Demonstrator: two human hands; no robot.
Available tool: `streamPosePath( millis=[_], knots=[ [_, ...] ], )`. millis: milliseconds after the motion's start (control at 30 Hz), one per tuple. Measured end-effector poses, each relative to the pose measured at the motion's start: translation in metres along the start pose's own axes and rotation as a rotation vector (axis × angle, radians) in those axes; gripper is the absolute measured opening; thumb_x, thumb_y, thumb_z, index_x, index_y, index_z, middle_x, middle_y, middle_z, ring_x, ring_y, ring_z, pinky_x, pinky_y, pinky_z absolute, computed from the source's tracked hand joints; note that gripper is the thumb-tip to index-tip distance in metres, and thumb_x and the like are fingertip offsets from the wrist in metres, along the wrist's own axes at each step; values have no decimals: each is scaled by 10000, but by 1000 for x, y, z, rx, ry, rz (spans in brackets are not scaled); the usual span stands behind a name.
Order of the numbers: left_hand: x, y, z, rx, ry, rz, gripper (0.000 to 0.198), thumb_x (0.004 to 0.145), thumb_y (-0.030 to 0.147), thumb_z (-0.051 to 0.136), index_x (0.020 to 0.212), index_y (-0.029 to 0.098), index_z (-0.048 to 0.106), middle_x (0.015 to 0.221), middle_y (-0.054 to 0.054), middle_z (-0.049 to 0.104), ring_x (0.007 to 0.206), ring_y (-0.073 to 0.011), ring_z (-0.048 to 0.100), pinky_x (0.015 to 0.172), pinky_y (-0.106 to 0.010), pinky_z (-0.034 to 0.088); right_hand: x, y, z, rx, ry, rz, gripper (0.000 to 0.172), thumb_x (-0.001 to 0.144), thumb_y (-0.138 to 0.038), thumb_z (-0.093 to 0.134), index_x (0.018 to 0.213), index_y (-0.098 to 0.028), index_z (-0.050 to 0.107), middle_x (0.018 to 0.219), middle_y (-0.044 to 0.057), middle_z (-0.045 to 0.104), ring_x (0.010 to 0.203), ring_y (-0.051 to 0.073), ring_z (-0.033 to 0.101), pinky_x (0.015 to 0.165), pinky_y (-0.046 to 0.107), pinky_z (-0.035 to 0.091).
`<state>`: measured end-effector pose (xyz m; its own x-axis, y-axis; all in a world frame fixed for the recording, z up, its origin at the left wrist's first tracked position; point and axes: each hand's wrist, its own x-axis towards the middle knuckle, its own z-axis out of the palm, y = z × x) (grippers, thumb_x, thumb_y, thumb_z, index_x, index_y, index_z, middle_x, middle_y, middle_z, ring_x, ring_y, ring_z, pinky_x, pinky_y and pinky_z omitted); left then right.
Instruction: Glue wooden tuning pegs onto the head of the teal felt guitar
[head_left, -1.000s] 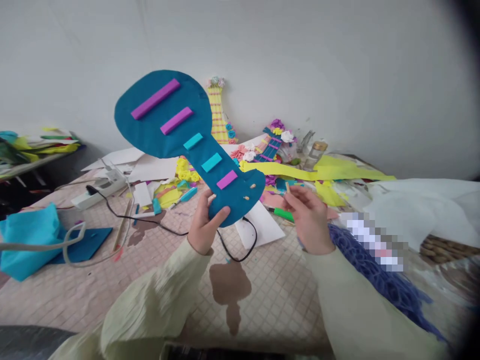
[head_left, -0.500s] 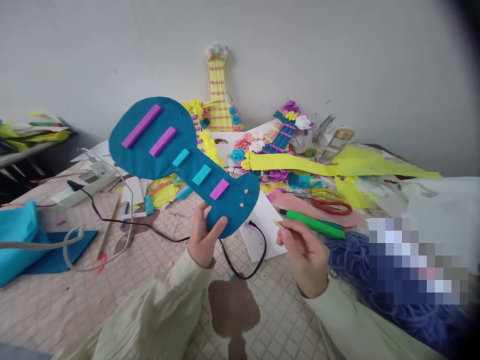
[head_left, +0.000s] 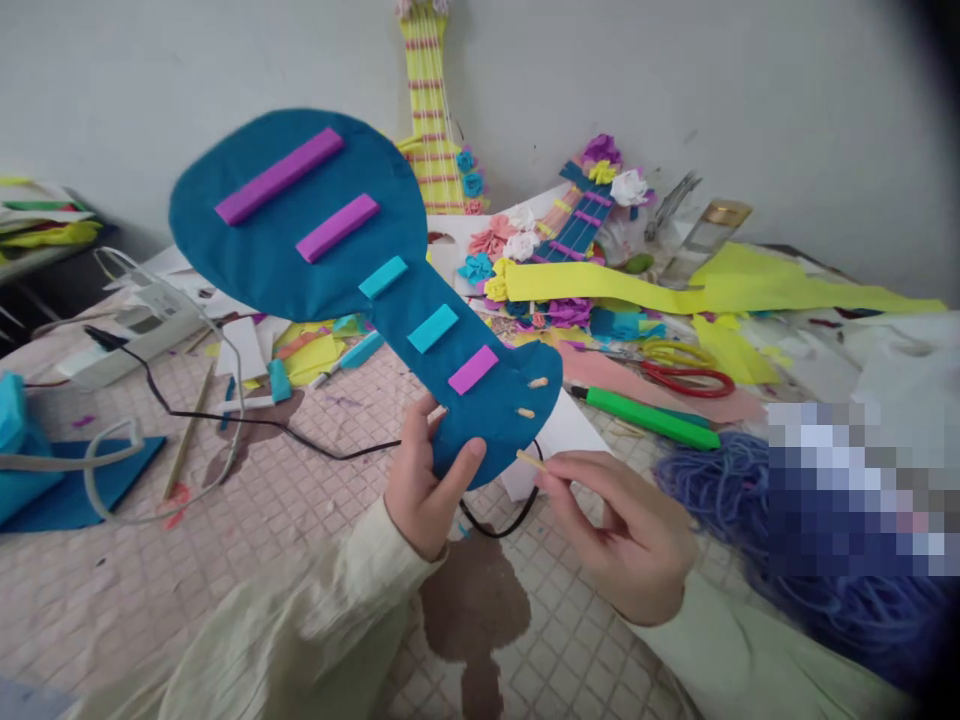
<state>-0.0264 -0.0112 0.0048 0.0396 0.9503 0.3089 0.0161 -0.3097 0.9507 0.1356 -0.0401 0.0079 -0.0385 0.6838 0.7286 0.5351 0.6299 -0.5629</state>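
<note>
My left hand (head_left: 430, 480) grips the lower end of a dark teal guitar-shaped cutout (head_left: 300, 205), thumb in front and fingers partly hidden behind. Purple strips (head_left: 337, 228) and light blue strips (head_left: 433, 328) are fixed across its face. Two short wooden pegs (head_left: 537, 383) stick out of the head end. Between thumb and forefinger, my right hand (head_left: 619, 530) pinches a small wooden stick (head_left: 530, 460), its tip close to the cutout's lower edge. I cannot tell whether the tip touches it.
Scissors with red handles (head_left: 694, 380), a green cutter (head_left: 651, 418) and blue yarn (head_left: 720, 500) lie to the right. Decorated paper guitars (head_left: 431, 110) stand at the back by a glass jar (head_left: 709, 240). A black cable (head_left: 300, 455) and power strip (head_left: 124, 350) are at left.
The teal cutout appears larger and nearer in view. My right hand has brought the stick leftward, close to the cutout's head end. The camera view has shifted slightly downward.
</note>
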Motion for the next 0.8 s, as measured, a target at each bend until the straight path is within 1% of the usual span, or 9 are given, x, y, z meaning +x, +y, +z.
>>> streamPosePath(
  millis=[133, 267, 467, 667, 800],
  knots=[
    [-4, -3, 3, 79, -43, 101, 427, 818, 204, 529, 1199, 208, 336, 1172, -104, 538, 1007, -209, 570, 771, -327, 502, 1, -1, 2, -24, -19, 23, 260, 704, -16, 606, 884, -204, 608, 815, -11, 665, 746, 85, 611, 686, 184, 493],
    [-8, -6, 3, 176, -46, 162, 456, 817, 184, 522, 1223, 213, 316, 1142, -99, 548, 980, -207, 570, 790, -358, 486, 1, 0, 4, -13, -35, 45, 243, 705, -31, 611, 877, -202, 608, 818, -7, 657, 727, 86, 606, 676, 192, 491],
    [-10, -8, 3, 222, -44, 166, 489, 810, 196, 529, 1241, 211, 299, 1122, -105, 545, 960, -217, 568, 755, -363, 490, 2, -1, 4, -49, -54, 64, 188, 711, -44, 600, 831, -190, 598, 770, -8, 641, 670, 86, 586, 644, 208, 480],
    [-10, -10, 4, 253, -54, 162, 491, 810, 203, 524, 1244, 206, 295, 1144, -116, 529, 989, -230, 553, 798, -398, 479, 4, -1, 6, -103, -63, 58, 126, 735, -81, 579, 803, -187, 593, 730, -2, 640, 629, 89, 580, 611, 214, 475],
    [-9, -10, 5, 273, -39, 163, 480, 814, 195, 514, 1242, 213, 297, 1154, -117, 526, 1012, -230, 547, 809, -388, 479, 5, -1, 7, -150, -95, 9, 152, 763, -92, 549, 856, -195, 610, 731, 11, 652, 623, 100, 589, 616, 226, 491]
  ],
)
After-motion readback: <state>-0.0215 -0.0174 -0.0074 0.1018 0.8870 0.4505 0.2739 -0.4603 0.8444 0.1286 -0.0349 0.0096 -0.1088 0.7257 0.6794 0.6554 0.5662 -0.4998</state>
